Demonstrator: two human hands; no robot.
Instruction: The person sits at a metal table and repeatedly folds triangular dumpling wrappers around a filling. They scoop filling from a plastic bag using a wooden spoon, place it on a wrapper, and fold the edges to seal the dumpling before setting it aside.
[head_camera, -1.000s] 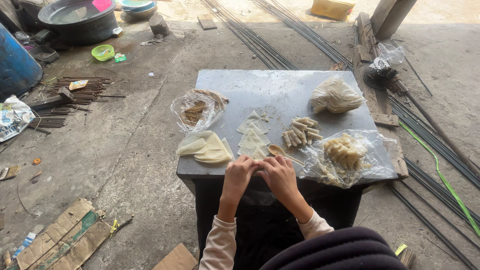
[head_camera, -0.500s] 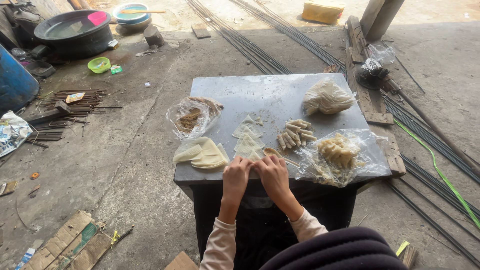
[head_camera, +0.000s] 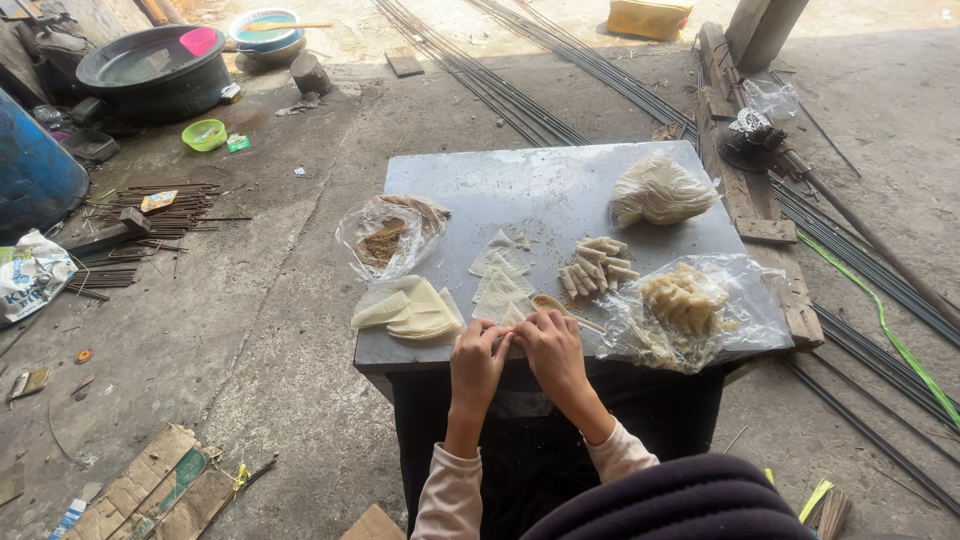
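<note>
Bags: left plastic bag (head_camera: 388, 238) holds brown filling; right plastic bag (head_camera: 690, 308) holds rolls. Left hand (head_camera: 477, 356) and right hand (head_camera: 548, 345) pinch a triangular wrapper (head_camera: 503, 314), apex pointing far.

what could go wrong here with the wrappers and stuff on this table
The pale wrapper stack lies close to the grey table's front-left edge, so a nudge from the left hand might push it onto the dirty floor. The wooden spoon lies right beside the right hand and could get knocked away.

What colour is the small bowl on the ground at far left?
Bright green bowl, clearest in the head view.
</note>
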